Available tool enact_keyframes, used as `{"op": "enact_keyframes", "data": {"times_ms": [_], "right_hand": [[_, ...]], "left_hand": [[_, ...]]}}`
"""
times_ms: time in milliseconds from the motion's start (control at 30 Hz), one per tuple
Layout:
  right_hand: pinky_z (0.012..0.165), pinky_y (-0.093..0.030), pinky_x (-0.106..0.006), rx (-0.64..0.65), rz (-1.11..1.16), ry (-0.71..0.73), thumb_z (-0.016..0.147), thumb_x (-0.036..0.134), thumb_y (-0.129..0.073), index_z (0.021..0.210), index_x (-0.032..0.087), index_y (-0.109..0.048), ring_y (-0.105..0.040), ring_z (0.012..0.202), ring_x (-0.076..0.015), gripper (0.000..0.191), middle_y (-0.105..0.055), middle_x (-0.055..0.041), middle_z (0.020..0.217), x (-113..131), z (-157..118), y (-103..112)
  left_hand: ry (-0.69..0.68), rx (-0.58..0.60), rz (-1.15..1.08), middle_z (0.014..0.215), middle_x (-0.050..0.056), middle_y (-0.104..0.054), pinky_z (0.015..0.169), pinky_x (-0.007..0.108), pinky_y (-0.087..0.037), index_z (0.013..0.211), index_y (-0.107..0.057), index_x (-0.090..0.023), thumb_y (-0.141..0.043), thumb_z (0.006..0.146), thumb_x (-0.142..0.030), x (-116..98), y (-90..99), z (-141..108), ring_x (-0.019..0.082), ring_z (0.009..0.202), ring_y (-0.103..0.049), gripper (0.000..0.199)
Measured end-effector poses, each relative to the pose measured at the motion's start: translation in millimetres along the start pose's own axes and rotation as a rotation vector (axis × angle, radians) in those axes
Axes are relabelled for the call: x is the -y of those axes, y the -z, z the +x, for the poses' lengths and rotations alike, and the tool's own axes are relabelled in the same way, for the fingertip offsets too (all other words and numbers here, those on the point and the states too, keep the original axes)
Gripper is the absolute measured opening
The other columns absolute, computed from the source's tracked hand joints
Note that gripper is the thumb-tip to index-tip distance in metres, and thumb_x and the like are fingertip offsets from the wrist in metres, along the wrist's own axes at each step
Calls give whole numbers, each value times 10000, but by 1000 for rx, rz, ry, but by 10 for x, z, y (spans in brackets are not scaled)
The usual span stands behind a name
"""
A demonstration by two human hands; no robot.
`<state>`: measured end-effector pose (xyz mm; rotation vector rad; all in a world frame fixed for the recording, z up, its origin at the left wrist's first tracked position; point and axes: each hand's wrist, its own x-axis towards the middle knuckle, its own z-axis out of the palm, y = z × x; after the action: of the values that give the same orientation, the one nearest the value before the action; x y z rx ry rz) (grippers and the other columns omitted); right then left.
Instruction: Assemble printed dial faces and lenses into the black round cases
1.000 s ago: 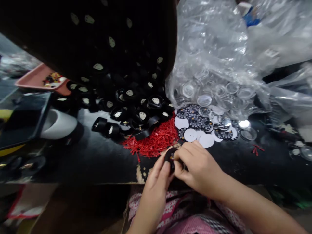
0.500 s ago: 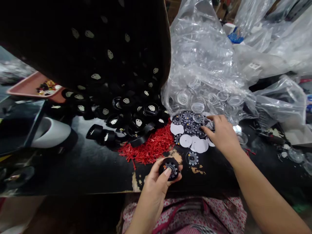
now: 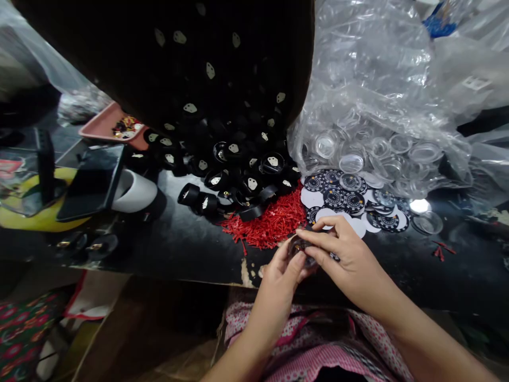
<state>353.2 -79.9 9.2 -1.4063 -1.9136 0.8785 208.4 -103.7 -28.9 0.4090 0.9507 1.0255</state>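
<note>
In front of my body, my left hand (image 3: pixel 278 273) is closed round a small black clock case (image 3: pixel 298 247) with a dial facing up. My right hand (image 3: pixel 344 252) meets it from the right, fingertips pinching a clear round cover over the case's face; fingers hide much of both. Just beyond my right hand lies a pile of printed black dials (image 3: pixel 334 197), some turned white side up. A heap of small red clock hands (image 3: pixel 270 223) lies to their left. Behind the dials, a clear plastic bag (image 3: pixel 369 69) spills round transparent covers (image 3: pixel 352 163).
Black round cases (image 3: pixel 251 184) spill from a large dark container (image 3: pixel 254 69) at the back. On the left are a white cup-like piece (image 3: pixel 139 193), a phone-like black slab (image 3: pixel 93 180) and a pink tray (image 3: pixel 101 121). The table's front edge runs close to my lap.
My right hand has come from the dial pile to the case in my left hand, bringing a clear piece. The case is now further forward on the table, and the view has shifted left.
</note>
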Motion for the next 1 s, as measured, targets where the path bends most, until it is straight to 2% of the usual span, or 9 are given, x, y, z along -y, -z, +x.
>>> {"op": "enact_keyframes", "data": {"times_ms": [100,233,467,600,667,733,833,900,1000], "right_hand": [[808,-494,-307,7,-39,-10,993,312,-539,1075,225,-708,-629,927,-174,207,-628,-51,1020,8,40,23],[616,-356,-298,-102,-229,66,1045,332,-379,695,208,-499,-478,603,-148,390,-513,14,625,39,83,-15],[616,-320,-286,-145,-185,136,1049,281,-320,649,226,-410,-444,572,-140,414,-480,22,577,66,180,-283],[657,-358,-281,111,-31,59,1046,400,-391,725,215,-576,-544,646,-149,414,-632,12,675,48,177,-242],[694,-380,-284,153,36,0,1037,420,-420,860,233,-645,-596,728,-158,342,-696,14,790,15,153,-168],[723,-392,-297,136,48,-51,1031,404,-434,909,235,-651,-617,771,-168,301,-711,7,839,1,135,-129],[758,-401,-321,241,38,26,1018,341,-465,850,220,-641,-624,781,-176,271,-713,-3,837,61,124,-186],[784,-412,-335,312,11,106,1009,309,-484,845,216,-643,-628,811,-186,247,-717,-11,863,109,111,-245],[785,-434,-346,314,-85,108,1008,293,-485,889,215,-659,-636,832,-195,225,-723,-23,902,63,73,-225]], "left_hand": [[-61,30,148,1405,63,-630,1075,412,-493,1268,-668,-297,-719,867,-347,30,52,-21,278,1317,-565,408],[-150,90,319,1397,13,-643,1141,352,-423,1260,-670,-326,-717,866,-302,55,66,-94,224,1343,-547,397],[-185,-10,486,1311,51,-698,1100,375,-466,1232,-664,-250,-639,888,-278,-91,50,-141,237,1258,-619,346],[-70,-49,670,1310,61,-694,1080,434,-480,1240,-652,-264,-620,892,-322,-191,520,-435,265,1232,-635,354],[-186,-273,858,1330,58,-676,1108,490,-440,1259,-638,-291,-585,916,-364,-234,863,-650,281,1258,-611,355],[-452,-528,1148,1426,88,-592,1179,545,-318,1274,-624,-273,-620,894,-365,-296,1128,-766,314,1375,-487,390],[-691,-589,1381,1399,128,-587,1159,536,-345,1323,-577,-237,-616,904,-329,-436,1201,-563,308,1347,-498,430],[-764,-439,1358,1340,127,-620,1091,471,-443,1361,-545,-228,-578,933,-307,-560,1072,-213,271,1251,-578,436],[-828,-313,1341,1293,120,-636,1087,452,-442,1267,-640,-229,-636,886,-259,-743,837,311,282,1210,-591,382]]}}
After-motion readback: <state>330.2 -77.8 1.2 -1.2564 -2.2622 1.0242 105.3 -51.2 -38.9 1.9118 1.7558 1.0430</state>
